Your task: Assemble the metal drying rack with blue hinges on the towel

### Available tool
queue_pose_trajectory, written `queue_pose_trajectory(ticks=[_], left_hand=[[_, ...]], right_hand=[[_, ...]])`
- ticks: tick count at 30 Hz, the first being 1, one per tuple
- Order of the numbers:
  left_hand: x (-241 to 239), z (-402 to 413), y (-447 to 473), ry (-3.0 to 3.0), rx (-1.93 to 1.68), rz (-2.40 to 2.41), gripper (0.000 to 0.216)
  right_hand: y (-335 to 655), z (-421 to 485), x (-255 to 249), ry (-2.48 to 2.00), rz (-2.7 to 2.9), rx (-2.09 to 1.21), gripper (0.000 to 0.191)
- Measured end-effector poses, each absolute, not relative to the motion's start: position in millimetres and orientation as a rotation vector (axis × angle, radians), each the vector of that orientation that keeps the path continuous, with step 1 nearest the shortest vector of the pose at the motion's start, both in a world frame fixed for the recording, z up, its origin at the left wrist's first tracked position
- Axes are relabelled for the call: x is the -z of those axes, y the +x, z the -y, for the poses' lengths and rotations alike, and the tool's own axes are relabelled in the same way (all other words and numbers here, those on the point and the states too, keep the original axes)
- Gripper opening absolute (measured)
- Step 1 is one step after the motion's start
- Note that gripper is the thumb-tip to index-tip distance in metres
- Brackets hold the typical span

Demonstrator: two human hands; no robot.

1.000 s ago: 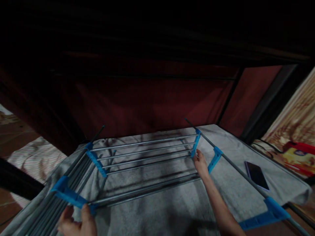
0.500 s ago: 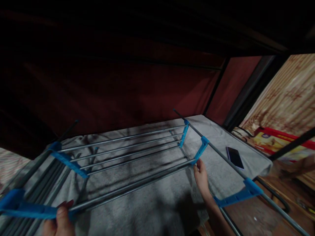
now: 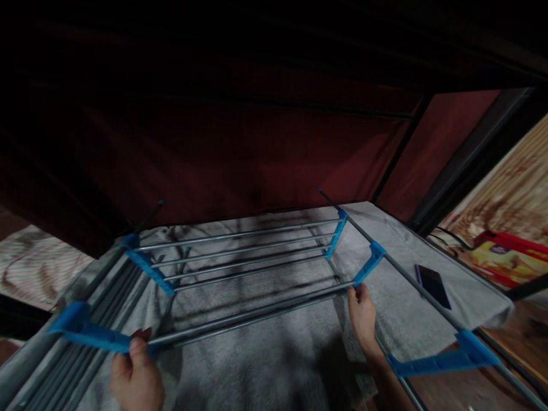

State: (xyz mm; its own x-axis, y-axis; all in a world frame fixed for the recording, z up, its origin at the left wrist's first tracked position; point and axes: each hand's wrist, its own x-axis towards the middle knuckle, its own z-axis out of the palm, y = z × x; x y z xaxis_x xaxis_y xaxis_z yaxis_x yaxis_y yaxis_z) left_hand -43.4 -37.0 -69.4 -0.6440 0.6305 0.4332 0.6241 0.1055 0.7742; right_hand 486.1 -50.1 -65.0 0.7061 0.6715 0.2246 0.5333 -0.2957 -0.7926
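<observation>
Lying side by side at far left are several gray metal tubes (image 3: 68,371). A blue plastic bracket (image 3: 92,337) of the tubular rack (image 3: 240,234) has its inner end pinched by the left hand (image 3: 137,371). The rack spans the middle, over a gray cloth (image 3: 265,365). The right hand (image 3: 362,315) pinches the lower end of an opposite bracket (image 3: 370,265). Farther right, a smartphone (image 3: 434,286) lies on the cloth; beyond is a red-and-yellow box (image 3: 505,260).
</observation>
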Motion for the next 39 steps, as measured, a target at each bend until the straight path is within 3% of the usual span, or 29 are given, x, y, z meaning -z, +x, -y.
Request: queue_pose_trajectory(ticks=[8,25,39], left_hand=[[40.5,35.0,-19.7,0.935,-1.724,-2.167,0.066],[33.0,-13.1,-17.7,0.876,-1.773,-2.085,0.052],[40.2,-23.1,-23.2,0.848,-1.719,-2.25,0.037]], right_hand=[[501.1,44.0,60.5,-2.145,1.053,-0.241,0.061],[499.4,-23.2,44.8,-2.085,1.023,-0.192,0.059],[477.7,-20.2,48.9,-2.067,0.884,-0.205,0.031]])
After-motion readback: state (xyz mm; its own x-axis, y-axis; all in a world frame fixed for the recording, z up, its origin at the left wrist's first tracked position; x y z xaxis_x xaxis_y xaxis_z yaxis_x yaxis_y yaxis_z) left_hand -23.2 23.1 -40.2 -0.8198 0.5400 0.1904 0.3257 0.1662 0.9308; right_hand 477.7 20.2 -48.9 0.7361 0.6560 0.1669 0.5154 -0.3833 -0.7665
